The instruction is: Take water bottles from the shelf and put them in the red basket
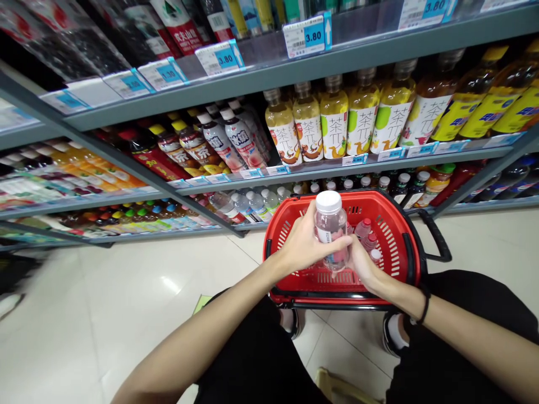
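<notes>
A clear bottle with a white cap (330, 224) stands nearly upright between my hands, above the red shopping basket (290, 289). My left hand (302, 242) is closed round its left side, with the thumb across the front of the bottle. On the lower right side, my right hand (362, 262) grips the same bottle; most of its fingers are hidden behind the bottle and the left thumb. Inside the basket, several small bottles with pink caps (364, 227) and one with a white cap (375, 256) lie to the right of my hands.
Ahead are shelves (252, 179) filled with bottled drinks, among them tea bottles (334, 126) with white labels. The basket's black handle (435, 238) sticks out to the right. My knees flank the basket. A blurred shoe (10, 303) is at far left.
</notes>
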Motion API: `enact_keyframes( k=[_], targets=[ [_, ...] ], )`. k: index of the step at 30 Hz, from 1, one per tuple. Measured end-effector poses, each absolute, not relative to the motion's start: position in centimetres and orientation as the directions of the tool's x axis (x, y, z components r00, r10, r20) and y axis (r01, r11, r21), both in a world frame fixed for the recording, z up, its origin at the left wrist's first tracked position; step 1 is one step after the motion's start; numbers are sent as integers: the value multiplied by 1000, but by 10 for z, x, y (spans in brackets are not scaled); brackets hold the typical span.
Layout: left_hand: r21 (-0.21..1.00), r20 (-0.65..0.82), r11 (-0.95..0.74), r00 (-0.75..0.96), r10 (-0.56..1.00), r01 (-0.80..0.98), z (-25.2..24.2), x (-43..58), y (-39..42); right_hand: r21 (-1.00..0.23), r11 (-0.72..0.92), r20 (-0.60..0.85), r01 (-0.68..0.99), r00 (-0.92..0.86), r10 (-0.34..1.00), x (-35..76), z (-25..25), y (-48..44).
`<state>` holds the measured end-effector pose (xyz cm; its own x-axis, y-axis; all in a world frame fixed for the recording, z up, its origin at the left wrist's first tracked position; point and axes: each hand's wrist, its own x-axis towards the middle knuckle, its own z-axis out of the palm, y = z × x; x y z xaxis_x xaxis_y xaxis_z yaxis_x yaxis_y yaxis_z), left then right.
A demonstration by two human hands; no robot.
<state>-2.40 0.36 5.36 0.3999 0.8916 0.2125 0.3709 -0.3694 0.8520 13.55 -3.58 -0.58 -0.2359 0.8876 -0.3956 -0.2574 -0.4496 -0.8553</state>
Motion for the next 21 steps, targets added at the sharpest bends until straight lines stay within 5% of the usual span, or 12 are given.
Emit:
enact_keyframes(
  k=[8,14,21],
  targets=[
    [952,294,-307,267,918,8,57,-20,7,-719,-600,-535,-350,-272,800,129,20,-39],
    [960,279,-266,237,931,-87,55,-16,7,-688,-670,-437,-280,-578,689,125,18,-46],
    [982,172,-129,385,907,-136,52,-15,6,-817,-512,-431,-264,-309,848,126,-6,-47]
  ],
)
